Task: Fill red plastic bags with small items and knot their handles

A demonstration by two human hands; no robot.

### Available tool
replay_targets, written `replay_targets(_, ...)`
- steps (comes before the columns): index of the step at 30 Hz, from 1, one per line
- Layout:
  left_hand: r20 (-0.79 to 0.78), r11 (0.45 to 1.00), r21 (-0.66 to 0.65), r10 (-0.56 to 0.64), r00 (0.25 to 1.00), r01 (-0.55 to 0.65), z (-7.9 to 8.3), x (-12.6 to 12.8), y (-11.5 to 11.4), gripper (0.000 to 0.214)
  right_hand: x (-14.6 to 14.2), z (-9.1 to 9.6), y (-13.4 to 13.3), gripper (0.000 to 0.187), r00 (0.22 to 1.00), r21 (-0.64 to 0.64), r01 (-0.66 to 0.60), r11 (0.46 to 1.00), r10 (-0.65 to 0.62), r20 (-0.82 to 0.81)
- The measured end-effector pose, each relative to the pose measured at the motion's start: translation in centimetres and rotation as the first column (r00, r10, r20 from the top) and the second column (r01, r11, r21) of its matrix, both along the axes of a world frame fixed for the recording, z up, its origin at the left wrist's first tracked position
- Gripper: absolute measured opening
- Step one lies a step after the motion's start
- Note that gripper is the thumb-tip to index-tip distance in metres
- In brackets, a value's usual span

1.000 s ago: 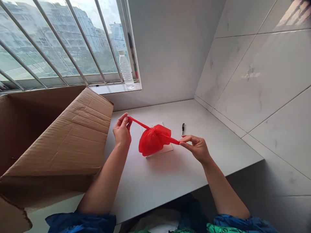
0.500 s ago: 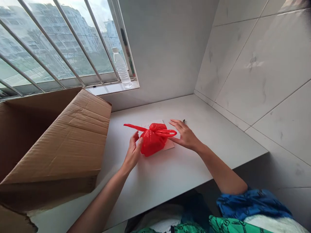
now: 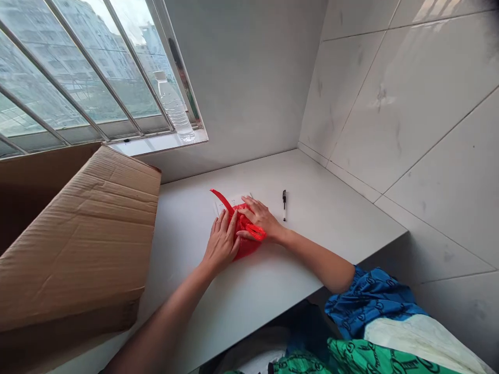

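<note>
A small knotted red plastic bag (image 3: 246, 244) lies on the white countertop (image 3: 273, 280), partly over a white card (image 3: 230, 201). My left hand (image 3: 221, 244) rests flat against the bag's left side, fingers stretched out. My right hand (image 3: 259, 218) lies over its top and right side, fingers extended and pressing down. One red handle strip (image 3: 221, 199) sticks out toward the back left, and a loop (image 3: 256, 232) pokes out beneath my right hand.
A large open cardboard box (image 3: 86, 234) fills the left side. A black pen (image 3: 284, 203) lies right of the bag. A clear water bottle (image 3: 174, 109) stands on the windowsill by the barred window. Tiled wall on the right; blue and green cloth (image 3: 370, 322) below the counter edge.
A second ago both hands pulled the bag's two handles apart. They let go of the handles, and now both hands lie on the bag, pressing it against the counter. The camera view shifted right.
</note>
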State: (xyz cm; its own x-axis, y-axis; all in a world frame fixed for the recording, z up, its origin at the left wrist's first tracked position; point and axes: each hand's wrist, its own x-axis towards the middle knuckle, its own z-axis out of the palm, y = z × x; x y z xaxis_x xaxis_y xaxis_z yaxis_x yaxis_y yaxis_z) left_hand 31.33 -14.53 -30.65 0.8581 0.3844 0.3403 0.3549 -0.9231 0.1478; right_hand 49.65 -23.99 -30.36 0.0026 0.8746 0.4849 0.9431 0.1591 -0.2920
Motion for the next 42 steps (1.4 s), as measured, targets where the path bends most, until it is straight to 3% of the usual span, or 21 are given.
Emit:
replay_targets(4, -0.031, 1.0, 0.01, 0.006, 0.999, -0.006, -0.4, 0.2, 0.0, 0.064, -0.4, -1.5, 0.5, 0.076, 0.999, -0.084, 0.042, 0.996, -0.04, 0.023)
replay_targets(8, -0.035, 1.0, -0.02, 0.015, 0.999, -0.015, -0.6, 0.1, 0.1, 0.065, -0.6, -2.1, 0.6, 0.074, 0.997, -0.086, 0.069, 0.994, -0.067, 0.026)
replay_targets(22, -0.008, 1.0, -0.006, 0.006, 1.0, -0.006, -2.5, 0.1, 0.4, 0.065, -1.1, -2.1, 0.3, 0.074, 0.997, -0.169, 0.071, 0.983, -0.071, 0.01)
replay_targets(29, 0.006, 1.0, -0.008, -0.008, 1.0, 0.008, -2.9, 0.0, 0.5, 0.065, -1.1, -2.2, 0.3, 0.074, 0.996, -0.208, 0.041, 0.977, -0.057, -0.073)
replay_targets(38, -0.014, 0.999, -0.046, 0.014, 1.0, -0.014, -2.5, 0.1, 0.1, 0.063, -1.2, -1.9, 0.1, 0.069, 0.991, -0.243, 0.027, 0.97, -0.057, -0.118)
replay_targets(42, 0.041, 0.997, -0.075, -0.001, 0.999, 0.004, -1.3, -0.8, -1.1, 0.061, -1.1, -1.2, -0.6, 0.052, 0.987, -0.123, -0.03, 0.992, 0.01, -0.163)
